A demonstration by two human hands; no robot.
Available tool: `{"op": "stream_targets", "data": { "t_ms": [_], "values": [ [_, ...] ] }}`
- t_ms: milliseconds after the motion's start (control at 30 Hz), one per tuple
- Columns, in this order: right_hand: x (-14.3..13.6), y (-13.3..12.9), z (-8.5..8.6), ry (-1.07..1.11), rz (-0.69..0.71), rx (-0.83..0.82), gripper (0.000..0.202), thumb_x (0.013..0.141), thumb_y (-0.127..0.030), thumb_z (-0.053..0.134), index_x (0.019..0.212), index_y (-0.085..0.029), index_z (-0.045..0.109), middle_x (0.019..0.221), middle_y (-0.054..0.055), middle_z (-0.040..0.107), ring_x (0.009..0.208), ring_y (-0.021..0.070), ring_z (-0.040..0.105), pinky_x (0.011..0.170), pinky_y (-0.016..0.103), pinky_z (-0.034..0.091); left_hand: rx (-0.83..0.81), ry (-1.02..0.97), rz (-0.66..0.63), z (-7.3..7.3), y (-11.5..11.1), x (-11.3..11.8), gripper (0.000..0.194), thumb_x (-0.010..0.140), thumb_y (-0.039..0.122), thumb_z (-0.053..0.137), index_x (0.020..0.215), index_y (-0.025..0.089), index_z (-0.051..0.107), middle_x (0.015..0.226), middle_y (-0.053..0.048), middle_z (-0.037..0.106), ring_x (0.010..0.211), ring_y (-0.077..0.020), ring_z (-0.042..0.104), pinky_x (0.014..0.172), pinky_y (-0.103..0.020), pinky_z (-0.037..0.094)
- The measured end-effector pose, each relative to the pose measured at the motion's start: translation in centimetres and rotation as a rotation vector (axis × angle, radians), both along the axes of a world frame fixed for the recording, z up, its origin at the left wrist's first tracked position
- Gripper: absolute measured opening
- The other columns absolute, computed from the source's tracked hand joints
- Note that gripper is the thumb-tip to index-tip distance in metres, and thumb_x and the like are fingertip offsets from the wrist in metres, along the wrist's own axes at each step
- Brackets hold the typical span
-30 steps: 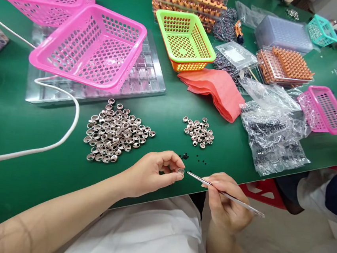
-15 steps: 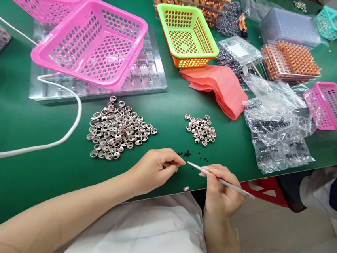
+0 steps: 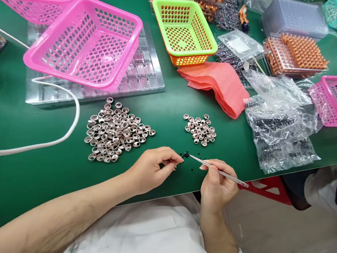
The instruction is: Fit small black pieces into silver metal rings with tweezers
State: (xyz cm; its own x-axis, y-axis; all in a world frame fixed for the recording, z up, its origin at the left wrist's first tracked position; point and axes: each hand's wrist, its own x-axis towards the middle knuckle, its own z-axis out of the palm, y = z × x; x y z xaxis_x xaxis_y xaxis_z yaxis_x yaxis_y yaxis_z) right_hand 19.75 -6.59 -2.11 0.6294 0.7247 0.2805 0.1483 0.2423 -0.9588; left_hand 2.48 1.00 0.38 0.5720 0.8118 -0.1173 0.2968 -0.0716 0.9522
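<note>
My right hand (image 3: 218, 189) grips a pair of slim silver tweezers (image 3: 226, 174), whose tips point left at a small cluster of black bits (image 3: 186, 154) on the green table. To the left of the bits, my left hand (image 3: 155, 168) is closed with thumb and forefinger together. What sits in that pinch, if anything, is hidden by the fingers. Beyond my left hand lies a large pile of silver metal rings (image 3: 117, 131) with holes in their sides. A smaller group of the same rings (image 3: 200, 129) lies past the black bits.
Pink baskets (image 3: 80, 79) rest on a clear plastic tray (image 3: 152, 75) at left, near a white cable (image 3: 75, 121). A green basket (image 3: 190, 55), red cloth (image 3: 220, 87) and plastic bags of black parts (image 3: 283, 137) stand farther back and right. Someone's sleeve (image 3: 323, 189) shows at right.
The tweezers' tips have moved from beside my left fingertips to the black bits. The metal piece near the table's front edge is no longer seen there. The view has shifted slightly.
</note>
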Motion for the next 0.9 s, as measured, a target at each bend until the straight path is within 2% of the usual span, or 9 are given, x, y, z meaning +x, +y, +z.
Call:
{"op": "stream_targets", "data": {
  "t_ms": [233, 367, 500, 600, 767, 900],
  "values": [
    [-0.2, 0.1, 0.0, 0.055, 0.019, 0.022, 0.002, 0.092, -0.023, 0.067, 0.091, -0.022, 0.066, 0.082, 0.000, 0.073, 0.064, 0.0129, 0.070, 0.061, 0.029, 0.060, -0.001, 0.009, 0.143, -0.1, 0.7, -0.1, 0.017, 0.087, 0.021, 0.064, 0.096, 0.015, 0.077, 0.090, -0.006, 0.076, 0.076, -0.0166, 0.072, 0.071, -0.026, 0.063],
    [-0.2, 0.5, -0.3, 0.109, 0.014, 0.000, 0.016, 0.093, -0.038, 0.068, 0.090, -0.023, 0.063, 0.078, -0.002, 0.070, 0.065, 0.0132, 0.070, 0.064, 0.030, 0.062, 0.071, 0.001, 0.282, -0.5, 1.2, -0.1, 0.014, 0.083, 0.019, 0.069, 0.094, 0.015, 0.078, 0.077, -0.001, 0.073, 0.068, -0.0126, 0.068, 0.062, -0.022, 0.061],
    [0.5, 1.2, -0.9, 0.211, 0.120, 0.049, 0.024, 0.092, -0.048, 0.068, 0.093, -0.024, 0.062, 0.077, -0.003, 0.067, 0.068, 0.0124, 0.069, 0.067, 0.029, 0.062, 0.148, -0.009, 0.431, -0.9, 1.5, 0.0, 0.011, 0.083, 0.017, 0.073, 0.093, 0.016, 0.077, 0.079, 0.004, 0.073, 0.068, -0.0080, 0.066, 0.061, -0.018, 0.058],
    [1.9, 1.6, -1.3, 0.244, 0.199, 0.089, 0.028, 0.091, -0.050, 0.068, 0.093, -0.023, 0.061, 0.080, -0.003, 0.067, 0.069, 0.0109, 0.068, 0.068, 0.027, 0.061, 0.173, -0.003, 0.438, -0.9, 1.5, 0.0, 0.010, 0.087, 0.017, 0.072, 0.096, 0.016, 0.074, 0.081, 0.008, 0.071, 0.072, -0.0055, 0.065, 0.063, -0.016, 0.058],
    [5.0, 2.3, -1.7, 0.230, 0.186, 0.086, 0.030, 0.090, -0.051, 0.069, 0.093, -0.022, 0.060, 0.079, -0.002, 0.066, 0.073, 0.0114, 0.067, 0.069, 0.027, 0.059, 0.230, 0.003, 0.441, -0.4, 0.9, -0.1, 0.015, 0.091, 0.028, 0.072, 0.102, 0.019, 0.069, 0.087, 0.013, 0.071, 0.079, -0.0059, 0.065, 0.067, -0.017, 0.057],
    [6.1, 2.7, -1.9, 0.241, 0.237, 0.123, 0.030, 0.089, -0.051, 0.071, 0.089, -0.023, 0.060, 0.075, -0.002, 0.066, 0.070, 0.0119, 0.068, 0.068, 0.028, 0.057, 0.258, 0.013, 0.473, -0.2, 0.4, -0.1, 0.015, 0.089, 0.034, 0.075, 0.096, 0.022, 0.068, 0.081, 0.016, 0.072, 0.077, -0.0068, 0.064, 0.066, -0.020, 0.057]
  ]
}}
